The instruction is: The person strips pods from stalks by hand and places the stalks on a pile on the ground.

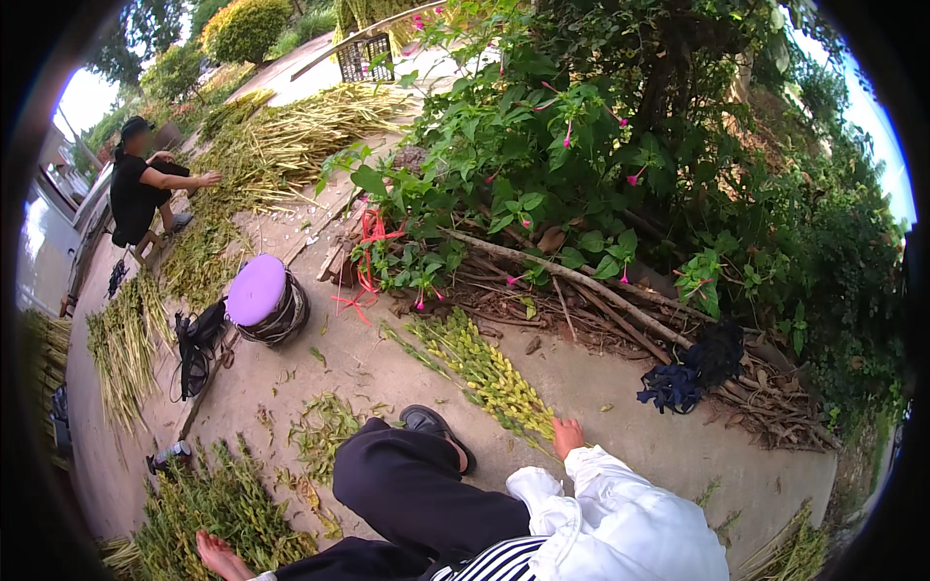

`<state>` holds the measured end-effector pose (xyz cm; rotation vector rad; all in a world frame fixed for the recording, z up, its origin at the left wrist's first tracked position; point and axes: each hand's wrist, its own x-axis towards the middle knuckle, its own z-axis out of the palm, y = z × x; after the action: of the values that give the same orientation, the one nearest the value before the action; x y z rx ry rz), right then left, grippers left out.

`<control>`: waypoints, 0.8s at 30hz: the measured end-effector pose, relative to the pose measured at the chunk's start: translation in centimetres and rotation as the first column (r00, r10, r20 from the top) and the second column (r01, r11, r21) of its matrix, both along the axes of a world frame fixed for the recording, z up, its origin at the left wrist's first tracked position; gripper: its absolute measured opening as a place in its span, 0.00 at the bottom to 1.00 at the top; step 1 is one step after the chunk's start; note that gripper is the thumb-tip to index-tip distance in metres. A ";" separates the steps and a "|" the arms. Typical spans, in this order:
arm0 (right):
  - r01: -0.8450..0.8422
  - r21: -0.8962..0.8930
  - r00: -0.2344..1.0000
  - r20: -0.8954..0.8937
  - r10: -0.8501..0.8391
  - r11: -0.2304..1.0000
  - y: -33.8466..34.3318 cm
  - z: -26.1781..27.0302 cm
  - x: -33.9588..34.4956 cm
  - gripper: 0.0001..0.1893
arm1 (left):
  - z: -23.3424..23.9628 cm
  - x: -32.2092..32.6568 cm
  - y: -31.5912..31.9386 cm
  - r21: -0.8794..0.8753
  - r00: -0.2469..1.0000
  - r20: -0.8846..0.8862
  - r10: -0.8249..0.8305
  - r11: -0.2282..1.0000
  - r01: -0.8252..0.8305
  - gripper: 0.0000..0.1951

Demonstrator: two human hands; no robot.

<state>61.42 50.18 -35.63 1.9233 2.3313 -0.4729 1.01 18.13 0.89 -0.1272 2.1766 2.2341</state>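
Beyond my white right sleeve, my right hand (pixel 568 437) grips the lower end of a bunch of pod-bearing stalks (pixel 483 363), which look like sesame. These stalks lie slanting across the concrete, tips towards the brush pile. At the lower left, my left hand (pixel 220 556) is extended over a thick heap of greener stalks (pixel 218 501), and nothing shows in it. The frame's bottom edge partly cuts off that arm. Between my hands are my dark-trousered legs and a black shoe (pixel 436 428).
A stool with a purple cushion (pixel 258 290) stands ahead-left, beside black straps (pixel 196 348). A co-worker (pixel 142 181) sits farther off by spread stalks (pixel 305 127). Branches (pixel 581 279) and a flowering bush (pixel 523 174) border the right. Dark cloth strips (pixel 690 370) lie there. A bottle (pixel 171 455) lies left.
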 end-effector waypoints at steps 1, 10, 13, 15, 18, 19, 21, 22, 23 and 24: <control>-0.017 0.000 1.000 0.014 0.017 1.000 -0.3 0.1 0.0 0.22 | 0.0 -0.6 -1.0 0.002 1.000 -0.013 0.017 1.000 -0.017 0.05; 0.115 -0.224 0.993 0.052 -0.106 0.968 2.9 4.8 -4.6 0.35 | -0.9 -4.4 -10.7 -0.004 0.966 -0.087 0.242 0.970 -0.243 0.13; 0.176 -0.297 0.984 0.071 -0.162 0.939 5.0 2.8 -6.7 0.39 | -2.0 -4.1 -12.6 -0.017 0.940 -0.094 0.328 0.944 -0.331 0.13; 0.234 -0.375 0.970 0.159 -0.186 0.897 6.4 1.7 -8.2 0.40 | -3.5 -3.4 -13.4 -0.025 0.918 -0.084 0.387 0.921 -0.390 0.13; 0.387 -0.221 0.916 0.207 -0.344 0.895 7.7 -2.9 -7.3 0.36 | -7.5 -2.2 -12.8 -0.029 0.888 -0.020 0.458 0.888 -0.459 0.12; 0.459 -0.160 0.881 0.208 -0.425 0.874 8.3 -4.5 -6.7 0.35 | -9.2 -2.0 -12.3 -0.029 0.884 0.012 0.468 0.884 -0.467 0.12; 0.347 -0.160 0.929 0.195 -0.315 0.924 7.4 -2.7 -9.2 0.32 | -10.7 0.0 -14.4 -0.056 0.842 0.036 0.538 0.843 -0.536 0.12; 0.304 -0.148 0.943 0.191 -0.274 0.941 7.3 -1.5 -9.6 0.30 | -12.0 0.7 -14.8 -0.065 0.829 0.062 0.556 0.831 -0.553 0.12; 0.220 -0.217 0.967 0.177 -0.184 0.951 7.3 0.3 -12.0 0.30 | -12.5 2.8 -17.4 -0.081 0.784 0.072 0.617 0.787 -0.612 0.12; 0.224 -0.256 0.969 0.162 -0.187 0.940 7.7 2.5 -11.8 0.30 | -14.0 2.4 -16.0 -0.078 0.793 0.100 0.601 0.799 -0.596 0.12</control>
<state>49.64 57.86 -33.13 2.0023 1.8785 -0.6230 3.37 2.12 -13.06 -1.0725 2.3486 2.3554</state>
